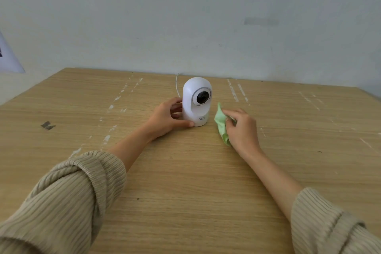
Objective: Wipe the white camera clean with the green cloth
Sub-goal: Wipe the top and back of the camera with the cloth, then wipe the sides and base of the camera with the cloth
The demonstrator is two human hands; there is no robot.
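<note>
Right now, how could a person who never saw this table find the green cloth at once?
Look at the wooden table against the pale wall. Near its far middle stands a white camera, steadied by the left hand. Just right of it, the right hand holds the green cloth, the only soft, coloured thing there.

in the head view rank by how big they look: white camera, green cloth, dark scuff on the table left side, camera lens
1. white camera
2. green cloth, bunched in the right hand and partly hidden, so unsure
3. camera lens and dark scuff look alike; not ranked
</note>
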